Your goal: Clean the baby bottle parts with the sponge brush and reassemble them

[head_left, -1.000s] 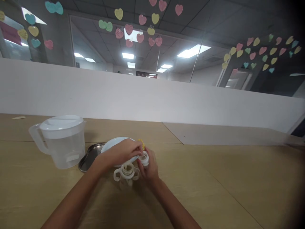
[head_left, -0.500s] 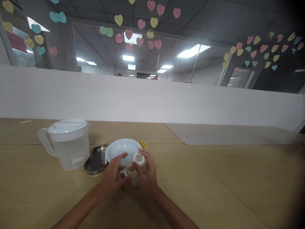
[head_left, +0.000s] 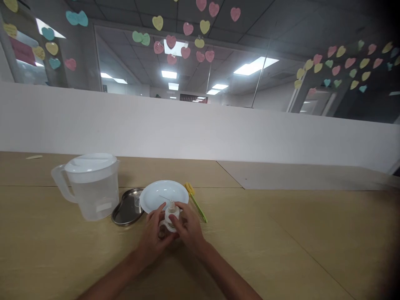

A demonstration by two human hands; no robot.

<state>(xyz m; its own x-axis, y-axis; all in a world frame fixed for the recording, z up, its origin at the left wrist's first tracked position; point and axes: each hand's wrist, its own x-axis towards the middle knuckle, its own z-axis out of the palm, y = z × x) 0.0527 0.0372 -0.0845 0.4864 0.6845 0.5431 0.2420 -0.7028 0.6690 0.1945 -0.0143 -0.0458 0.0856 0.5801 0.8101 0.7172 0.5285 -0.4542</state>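
A baby bottle stands between my hands, with a white collar and clear teat (head_left: 172, 210) on top of its neck. My left hand (head_left: 153, 231) is closed round the left side of the bottle, by its pale handle (head_left: 165, 225). My right hand (head_left: 189, 229) grips the white collar between thumb and fingers. Most of the bottle's body is hidden by my hands. Just behind is a white plate (head_left: 153, 196) with a thin straight item lying in it, too fine to name.
Left of the plate sits a kidney-shaped metal tray (head_left: 125, 210) with a small clear item in it. A lidded plastic pitcher (head_left: 95, 193) stands further left. A brush with a yellow head (head_left: 189, 188) and green handle (head_left: 199, 208) lies right of the plate.
My right hand has brought the collar and teat left and down onto the bottle's neck. My left hand has closed in round the bottle. The green handle has come into sight.
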